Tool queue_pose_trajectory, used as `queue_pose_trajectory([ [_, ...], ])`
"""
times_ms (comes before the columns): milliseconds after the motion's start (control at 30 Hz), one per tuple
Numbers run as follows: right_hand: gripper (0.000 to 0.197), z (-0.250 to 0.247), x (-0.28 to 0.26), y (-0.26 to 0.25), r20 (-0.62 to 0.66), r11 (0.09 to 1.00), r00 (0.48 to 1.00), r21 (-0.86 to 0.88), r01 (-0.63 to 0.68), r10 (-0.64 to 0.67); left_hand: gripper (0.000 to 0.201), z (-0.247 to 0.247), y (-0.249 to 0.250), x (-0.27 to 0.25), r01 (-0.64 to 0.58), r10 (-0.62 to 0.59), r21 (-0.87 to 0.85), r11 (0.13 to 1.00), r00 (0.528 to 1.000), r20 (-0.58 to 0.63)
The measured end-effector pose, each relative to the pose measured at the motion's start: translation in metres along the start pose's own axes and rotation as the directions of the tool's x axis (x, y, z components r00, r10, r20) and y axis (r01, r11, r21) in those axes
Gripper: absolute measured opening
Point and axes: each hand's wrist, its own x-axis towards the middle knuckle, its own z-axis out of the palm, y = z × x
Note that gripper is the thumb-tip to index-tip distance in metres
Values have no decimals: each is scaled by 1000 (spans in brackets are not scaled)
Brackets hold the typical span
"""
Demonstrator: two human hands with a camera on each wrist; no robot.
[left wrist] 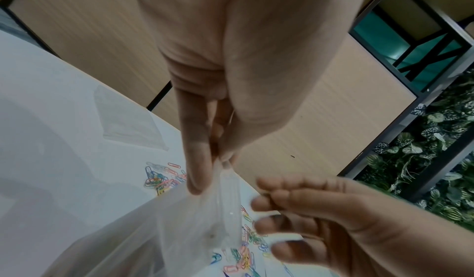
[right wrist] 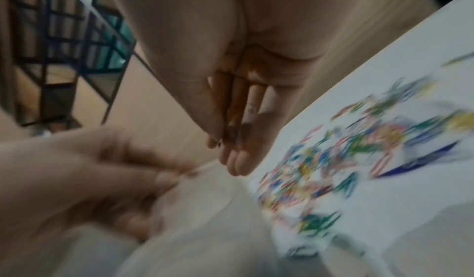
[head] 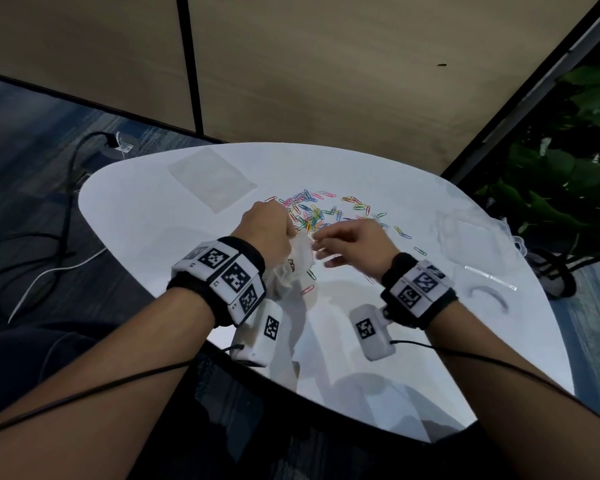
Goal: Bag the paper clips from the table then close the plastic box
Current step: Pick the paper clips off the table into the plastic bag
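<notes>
Left hand [head: 269, 228] pinching bag [head: 293, 263] mouth at frame centre; right hand [head: 352, 242] hovering beside it, whether grasping anything unclear. Paper clips [head: 321, 211] lying just above. Plastic box [head: 471, 237] sitting open at right. Risk: limp mouth collapsing, clips spilling.

No readable words, brands or numbers anywhere; only black-and-white square code markers on the wristbands [head: 222, 277] and small camera boxes [head: 369, 332], toward 6 o'clock; tiny marks beside them illegible.

Left hand [left wrist: 231, 78] pinches the clear bag [left wrist: 200, 230]; paper clips [left wrist: 161, 178] lie scattered beneath.
</notes>
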Motion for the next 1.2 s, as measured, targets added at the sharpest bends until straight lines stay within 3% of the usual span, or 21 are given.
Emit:
queue_pose_trajectory([
  [33,16,-16,3,8,-52,998,997,-35,-50,48,30,-1,0,0,2,-2,0,1000,1000,1],
  [100,24,-50,4,30,-168,938,968,-264,-224,184,30,-2,1,-2,0,0,-1,1000,1000,-2],
  [200,51,-86,-6,75,-334,597,824,-571,-563,457,30,-3,3,-3,-11,11,11,1000,1000,0],
  [233,65,-90,-12,89,-346,523,777,-589,-617,527,30,-3,3,-4,-15,15,15,1000,1000,1],
  [300,80,-89,-19,110,-338,540,732,-508,-671,591,31,-4,5,-5,-24,24,21,999,1000,4],
  [433,78,-74,-10,122,-433,626,786,-479,-616,441,31,-3,5,-6,-29,29,27,999,1000,10],
  [600,62,-61,27,117,-503,717,812,-444,-537,297,31,-5,1,-6,-13,13,18,1000,1000,8],
  [800,68,-50,68,114,-383,657,918,-666,-353,105,29,-4,0,-3,-33,32,47,998,999,22],
  [933,50,-41,80,113,-207,461,978,-867,-189,12,30,-2,0,0,-38,36,55,998,999,27],
  [1067,30,-37,80,107,-226,436,968,-886,-156,-114,29,1,-1,1,-23,22,44,999,1000,21],
  [1133,27,-38,77,103,-278,445,957,-870,-214,-84,30,3,0,1,-18,17,35,999,1000,20],
  [1200,23,-42,74,101,-350,518,935,-811,-272,-56,30,3,1,-1,-15,14,32,999,1000,16],
])
